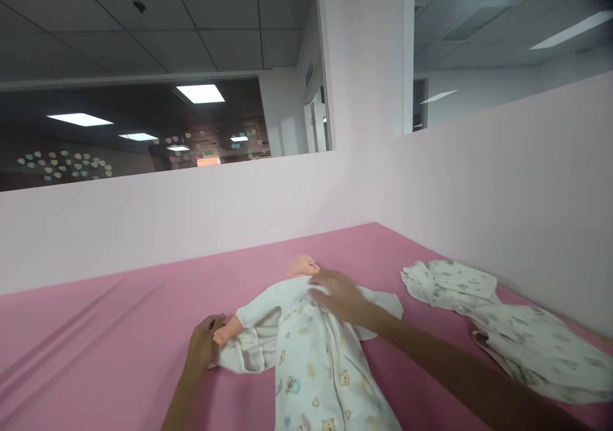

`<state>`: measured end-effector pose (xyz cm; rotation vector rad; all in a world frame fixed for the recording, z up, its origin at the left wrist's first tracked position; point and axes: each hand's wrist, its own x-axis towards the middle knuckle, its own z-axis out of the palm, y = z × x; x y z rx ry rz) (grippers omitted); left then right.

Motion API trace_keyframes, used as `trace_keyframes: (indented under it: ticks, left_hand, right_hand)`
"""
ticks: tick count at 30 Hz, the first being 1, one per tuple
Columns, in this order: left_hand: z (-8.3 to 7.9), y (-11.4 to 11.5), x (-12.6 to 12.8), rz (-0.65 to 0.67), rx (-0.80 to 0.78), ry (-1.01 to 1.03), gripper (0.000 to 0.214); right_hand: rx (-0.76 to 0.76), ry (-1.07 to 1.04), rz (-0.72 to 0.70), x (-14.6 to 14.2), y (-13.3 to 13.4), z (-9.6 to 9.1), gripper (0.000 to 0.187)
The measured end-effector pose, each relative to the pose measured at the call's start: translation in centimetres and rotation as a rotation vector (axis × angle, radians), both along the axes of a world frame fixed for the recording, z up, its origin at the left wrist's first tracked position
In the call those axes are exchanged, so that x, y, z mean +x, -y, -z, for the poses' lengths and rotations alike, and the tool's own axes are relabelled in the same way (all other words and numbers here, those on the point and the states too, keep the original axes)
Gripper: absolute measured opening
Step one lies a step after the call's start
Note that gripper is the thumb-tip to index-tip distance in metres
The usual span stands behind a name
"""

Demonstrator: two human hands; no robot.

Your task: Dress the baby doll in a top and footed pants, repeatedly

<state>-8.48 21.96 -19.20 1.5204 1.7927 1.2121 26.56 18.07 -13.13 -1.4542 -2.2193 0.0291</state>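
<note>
A baby doll (303, 265) lies on its back on a pink surface, its head away from me. It wears a white long-sleeved garment, and a white sleeping garment with bear prints (311, 367) covers its front down to the bottom edge of the view. My left hand (205, 336) is curled beside the doll's bare hand (227, 332) and the white cloth (251, 351) under that arm. What its fingers grip, if anything, is hidden. Over the doll's upper chest, near the neck, my right hand (339, 295) rests with thumb and fingers apart, slightly blurred.
A white leaf-print baby garment (517, 329) lies crumpled on the pink padded surface (158, 329) at right. Low white walls (205, 207) border the surface at the back and right, with windows (143, 35) above them. The walls meet at a corner behind the doll.
</note>
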Motion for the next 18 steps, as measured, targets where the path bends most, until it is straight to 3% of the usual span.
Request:
trace_keyframes:
  ticks: [3, 5, 9, 12, 15, 18]
  left_hand:
    - [-1.3, 0.3, 0.0, -0.067, -0.102, 0.287, 0.029]
    - [-2.1, 0.3, 0.2, -0.098, -0.100, 0.326, 0.030]
    - [-4.4, 0.2, 3.3, -0.104, 0.096, -0.037, 0.029]
    - [-7.0, 0.6, 9.3, 0.045, 0.207, -0.190, 0.029]
    - [-9.2, 0.7, 17.4, 0.343, 0.237, -0.333, 0.030]
    - [-10.0, 0.0, 24.3, 0.679, 0.214, -0.611, 0.035]
  right_hand:
    - [-0.112, -0.037, 0.415, 9.1, 0.5, 2.7, 0.035]
    - [-0.191, -0.061, 0.559, 13.3, 0.3, 4.7, 0.032]
    - [-0.288, -0.153, 0.654, 16.5, -1.2, 7.7, 0.035]
    - [-0.327, -0.239, 0.624, 16.3, -2.8, 8.8, 0.033]
    - [-0.336, -0.312, 0.576, 16.4, -3.7, 9.2, 0.025]
    - [-0.311, -0.356, 0.532, 17.1, -3.9, 9.5, 0.017]
